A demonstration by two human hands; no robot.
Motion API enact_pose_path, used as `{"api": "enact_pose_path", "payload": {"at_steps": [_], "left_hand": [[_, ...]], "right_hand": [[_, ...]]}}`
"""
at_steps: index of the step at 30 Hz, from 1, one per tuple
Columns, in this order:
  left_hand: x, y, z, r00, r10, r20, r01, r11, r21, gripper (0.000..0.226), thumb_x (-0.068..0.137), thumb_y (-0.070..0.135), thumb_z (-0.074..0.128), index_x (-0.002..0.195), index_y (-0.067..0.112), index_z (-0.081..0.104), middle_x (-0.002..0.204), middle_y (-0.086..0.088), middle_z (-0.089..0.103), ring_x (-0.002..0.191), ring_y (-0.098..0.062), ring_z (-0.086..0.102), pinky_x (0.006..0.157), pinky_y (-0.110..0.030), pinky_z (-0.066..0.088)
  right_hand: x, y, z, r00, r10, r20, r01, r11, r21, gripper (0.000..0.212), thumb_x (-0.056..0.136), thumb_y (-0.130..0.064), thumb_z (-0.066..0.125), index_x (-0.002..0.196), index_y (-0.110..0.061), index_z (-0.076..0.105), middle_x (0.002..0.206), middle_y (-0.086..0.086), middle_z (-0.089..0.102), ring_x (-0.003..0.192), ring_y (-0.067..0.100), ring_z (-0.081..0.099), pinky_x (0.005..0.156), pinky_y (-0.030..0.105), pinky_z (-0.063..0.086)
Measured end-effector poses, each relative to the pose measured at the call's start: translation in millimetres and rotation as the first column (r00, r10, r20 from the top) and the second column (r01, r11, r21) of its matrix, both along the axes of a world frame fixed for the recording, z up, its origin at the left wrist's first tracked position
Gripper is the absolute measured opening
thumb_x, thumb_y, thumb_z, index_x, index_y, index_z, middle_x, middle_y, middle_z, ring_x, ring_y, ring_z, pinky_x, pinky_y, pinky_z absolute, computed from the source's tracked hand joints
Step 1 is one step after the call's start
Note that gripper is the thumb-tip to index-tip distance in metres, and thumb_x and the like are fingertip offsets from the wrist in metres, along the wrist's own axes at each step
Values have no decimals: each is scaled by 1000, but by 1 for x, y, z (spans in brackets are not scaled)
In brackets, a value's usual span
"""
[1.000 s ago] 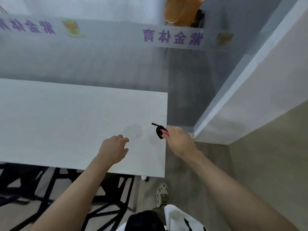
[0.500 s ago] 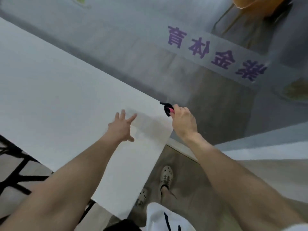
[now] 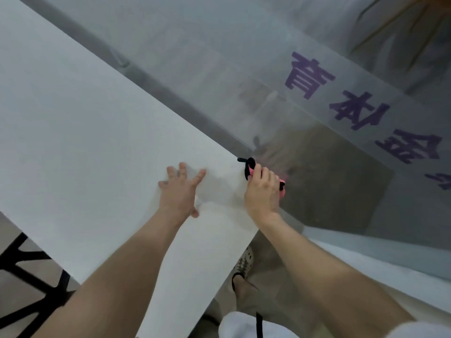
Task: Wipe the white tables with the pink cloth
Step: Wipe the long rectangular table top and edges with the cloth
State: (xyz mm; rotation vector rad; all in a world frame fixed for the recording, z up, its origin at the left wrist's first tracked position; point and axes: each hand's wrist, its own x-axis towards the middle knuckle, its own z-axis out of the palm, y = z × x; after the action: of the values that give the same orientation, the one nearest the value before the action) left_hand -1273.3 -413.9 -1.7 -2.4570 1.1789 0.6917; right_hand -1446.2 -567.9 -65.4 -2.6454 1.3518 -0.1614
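Left hand (image 3: 180,192) flat on tabletop (image 3: 85,130), fingers straight and spread; right hand (image 3: 262,192), fingers curled round cloth (image 3: 251,170), at corner beside them.

1. This looks like an office or business premises, not a home.
2. Just beyond the white table (image 3: 85,142) stands a glass partition (image 3: 219,57) with a frosted band bearing purple Chinese characters (image 3: 310,74), including those for "sports".
3. Under the table is a black metal frame (image 3: 29,272) on a wood-look floor (image 3: 275,289).
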Motion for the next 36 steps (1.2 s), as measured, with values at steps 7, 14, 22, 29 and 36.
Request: {"api": "enact_pose_path", "payload": {"at_steps": [7, 14, 22, 29, 36], "left_hand": [[4, 4, -5, 998, -50, 25, 50, 999, 1, 146, 64, 62, 97, 168, 52, -5, 175, -21, 2, 156, -55, 12, 111, -62, 45], [4, 2, 0, 998, -57, 10, 57, 998, -10, 145, 64, 62, 97, 167, 51, -3, 174, -21, 4, 155, -55, 13, 110, -63, 45], [6, 4, 3, 998, -58, -25, 58, 998, 2, 144, 69, 61, 95, 168, 51, -9, 177, -23, -1, 159, -58, 8, 115, -64, 42], [5, 3, 11, 996, -79, -39, 80, 997, 16, 143, 70, 63, 95, 168, 50, -8, 178, -24, -2, 159, -59, 9, 115, -65, 43], [8, 5, 7, 995, -80, -56, 80, 997, 1, 143, 71, 63, 94, 168, 50, -11, 178, -25, -4, 161, -59, 5, 117, -64, 42]], "right_hand": [[96, 9, -8, 991, 45, 124, -44, 999, -9, 36, 108, -20, 49, 139, -4, 58, 113, 16, 65, 104, 38, 60, 99, 49, 47], [-3, 16, 0, 975, -199, 95, 206, 976, -70, 34, 113, -22, 47, 139, -5, 60, 121, 18, 68, 115, 39, 62, 109, 53, 46], [105, 7, 1, 974, -63, 218, 68, 997, -19, 33, 109, -43, 53, 113, -14, 69, 94, 10, 62, 89, 33, 60, 84, 46, 46], [-3, 14, -3, 968, -218, 123, 231, 968, -98, 33, 114, -38, 44, 120, -12, 64, 104, 12, 64, 95, 34, 58, 95, 49, 46], [137, 18, -12, 957, -82, 278, 87, 996, -6, 31, 108, -26, 55, 131, -11, 69, 104, 9, 71, 97, 34, 64, 94, 46, 45]]}}
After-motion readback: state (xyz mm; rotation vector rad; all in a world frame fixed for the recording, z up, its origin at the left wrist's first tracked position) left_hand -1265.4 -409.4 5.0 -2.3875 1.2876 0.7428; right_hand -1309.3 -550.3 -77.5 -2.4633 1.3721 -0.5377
